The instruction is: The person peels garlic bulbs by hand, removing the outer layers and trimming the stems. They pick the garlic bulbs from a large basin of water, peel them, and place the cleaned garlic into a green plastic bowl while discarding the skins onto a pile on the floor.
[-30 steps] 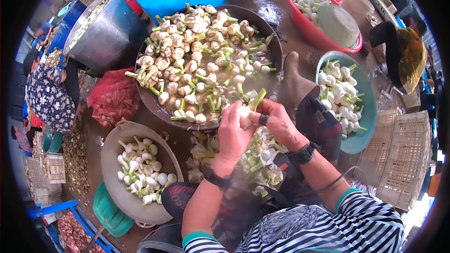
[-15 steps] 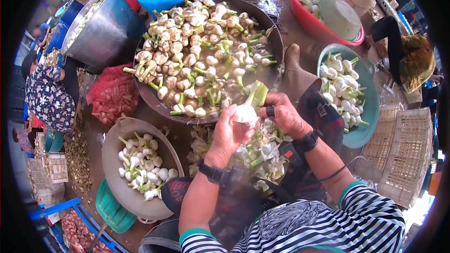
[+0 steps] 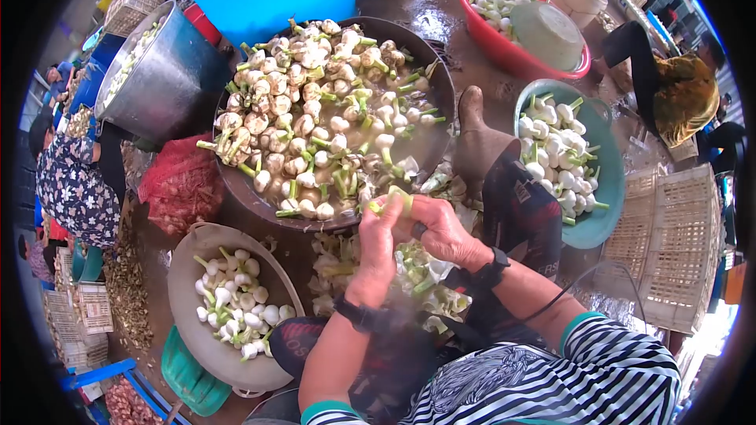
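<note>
A wet brown floor (image 3: pixel 488 83) bears a broad, dark round pan (image 3: pixel 413 39) of soiled garlic bulbs (image 3: pixel 276 106) in murky water, a pale-green round basin (image 3: pixel 608 177) and beige lattice crates (image 3: pixel 677 252). At the pan's near rim, left hand (image 3: pixel 378 245) and right hand (image 3: pixel 446 230) grip a green-stalked white garlic bulb (image 3: pixel 400 198); half a second ago its white body showed, now fingers mostly hide it.

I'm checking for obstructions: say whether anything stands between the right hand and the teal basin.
Yes: the person's own right leg stands between the right hand and the teal basin. Nothing else clearly blocks that gap.
</note>
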`<state>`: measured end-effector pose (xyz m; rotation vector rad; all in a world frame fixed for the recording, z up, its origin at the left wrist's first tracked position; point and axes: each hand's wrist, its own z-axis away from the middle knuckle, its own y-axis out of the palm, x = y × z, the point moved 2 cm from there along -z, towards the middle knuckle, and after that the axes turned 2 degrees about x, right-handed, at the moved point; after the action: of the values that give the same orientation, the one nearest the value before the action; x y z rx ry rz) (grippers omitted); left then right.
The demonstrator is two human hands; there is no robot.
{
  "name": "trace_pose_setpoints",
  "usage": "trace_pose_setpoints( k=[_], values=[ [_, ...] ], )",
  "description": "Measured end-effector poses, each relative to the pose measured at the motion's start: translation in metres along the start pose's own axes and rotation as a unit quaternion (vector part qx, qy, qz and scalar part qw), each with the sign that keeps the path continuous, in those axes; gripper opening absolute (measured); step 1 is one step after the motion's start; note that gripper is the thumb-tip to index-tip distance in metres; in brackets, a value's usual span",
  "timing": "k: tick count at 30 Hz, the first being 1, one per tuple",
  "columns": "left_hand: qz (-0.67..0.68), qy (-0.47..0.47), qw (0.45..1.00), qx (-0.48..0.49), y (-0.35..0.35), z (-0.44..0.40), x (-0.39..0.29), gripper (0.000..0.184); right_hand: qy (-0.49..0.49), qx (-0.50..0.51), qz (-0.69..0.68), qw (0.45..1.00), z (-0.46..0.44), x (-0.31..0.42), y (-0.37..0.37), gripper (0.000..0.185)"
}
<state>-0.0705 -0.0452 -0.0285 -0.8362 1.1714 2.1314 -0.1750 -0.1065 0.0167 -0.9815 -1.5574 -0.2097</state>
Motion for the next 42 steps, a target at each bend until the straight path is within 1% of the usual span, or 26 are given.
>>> trace_pose_setpoints(
  k=[1,4,5,6,8,9,10,12,13,14,15,16,17,18,20,21,22,24,27,30,34,35,36,38,39,42],
  values=[
    [0.01,0.003,1.0,-0.007,-0.005,-0.003,0.002,0.034,0.013,0.014,-0.056,0.998,0.001,0.001,0.002,0.02],
    [0.067,-0.012,0.997,-0.044,-0.013,-0.009,0.013,0.036,0.077,0.085,-0.17,0.979,0.012,-0.003,-0.001,0.043],
    [0.123,-0.027,0.992,-0.013,0.007,0.008,-0.011,0.04,0.134,0.049,-0.248,0.958,0.015,-0.001,0.002,0.045],
    [0.125,-0.002,0.992,-0.037,0.008,0.006,-0.015,0.043,0.196,-0.035,-0.279,0.94,0.016,0.002,0.003,0.023],
    [0.162,-0.019,0.987,-0.017,0.015,0.013,-0.033,0.043,0.246,-0.152,-0.563,0.774,0.015,-0.014,0.002,0.02],
    [0.192,-0.021,0.975,0.113,-0.001,0.013,-0.031,0.043,0.238,-0.188,-0.568,0.765,0.012,-0.017,-0.011,0.017],
    [0.222,0.047,0.925,0.304,-0.002,0.014,-0.038,0.044,0.229,-0.224,-0.571,0.755,0.003,-0.015,-0.03,0.016],
    [0.227,0.073,0.933,0.271,0.0,0.024,-0.051,0.044,0.17,-0.237,-0.606,0.74,-0.007,-0.052,-0.061,0.013],
    [0.238,0.07,0.935,0.254,0.004,0.028,-0.054,0.045,0.114,-0.175,-0.469,0.858,0.0,-0.089,-0.058,0.013],
    [0.248,0.067,0.936,0.24,0.011,0.029,-0.057,0.047,0.313,-0.113,-0.148,0.931,0.005,-0.036,-0.051,0.014],
    [0.255,0.063,0.937,0.228,0.015,0.028,-0.061,0.051,0.185,0.064,0.082,0.977,0.024,-0.068,-0.034,0.017],
    [0.239,0.082,0.942,0.22,0.013,0.026,-0.06,0.053,0.168,0.178,0.321,0.915,0.037,-0.068,-0.012,0.019],
    [0.224,0.1,0.946,0.211,0.008,0.022,-0.054,0.055,0.228,0.224,0.305,0.897,0.041,-0.026,-0.008,0.023],
    [0.211,0.121,0.949,0.199,0.003,0.018,-0.051,0.058,0.239,0.214,0.292,0.901,0.039,-0.02,-0.008,0.024],
    [0.166,0.151,0.958,0.178,0.001,0.018,-0.048,0.057,0.147,0.098,0.071,0.982,0.023,0.002,-0.019,0.027],
    [0.13,0.171,0.962,0.171,0.004,0.017,-0.049,0.057,0.146,0.061,-0.018,0.987,0.012,0.019,-0.03,0.028],
    [0.093,0.192,0.963,0.166,0.009,0.016,-0.049,0.056,0.169,0.038,-0.037,0.984,-0.004,0.05,-0.037,0.032],
    [0.015,0.208,0.969,0.134,0.017,0.015,-0.049,0.051,0.094,0.114,-0.024,0.989,-0.02,0.061,-0.043,0.034],
    [-0.099,0.264,0.95,0.132,0.028,0.01,-0.067,0.05,-0.015,0.153,0.121,0.981,-0.045,0.07,-0.053,0.037],
    [-0.17,0.325,0.922,0.125,0.043,0.01,-0.093,0.049,0.127,0.201,-0.001,0.971,-0.068,0.082,-0.075,0.037],
    [-0.244,0.374,0.889,0.099,0.071,-0.017,-0.103,0.048,-0.032,0.094,0.088,0.991,-0.081,0.06,-0.091,0.038],
    [-0.235,0.354,0.898,0.112,0.076,-0.027,-0.101,0.049,-0.022,0.064,0.112,0.991,-0.082,0.049,-0.094,0.036],
    [-0.226,0.331,0.908,0.125,0.082,-0.038,-0.099,0.051,0.018,0.028,0.047,0.998,-0.082,0.038,-0.1,0.033],
    [-0.23,0.226,0.941,0.104,0.087,-0.065,-0.091,0.048,0.102,-0.042,-0.084,0.99,-0.084,0.016,-0.11,0.028],
    [-0.231,0.173,0.953,0.091,0.088,-0.08,-0.087,0.048,0.123,-0.065,-0.124,0.983,-0.084,-0.005,-0.114,0.016],
    [-0.224,0.014,0.973,0.045,0.085,-0.131,-0.067,0.052,0.138,-0.081,-0.245,0.956,-0.089,-0.039,-0.13,0.012]
  ],
)
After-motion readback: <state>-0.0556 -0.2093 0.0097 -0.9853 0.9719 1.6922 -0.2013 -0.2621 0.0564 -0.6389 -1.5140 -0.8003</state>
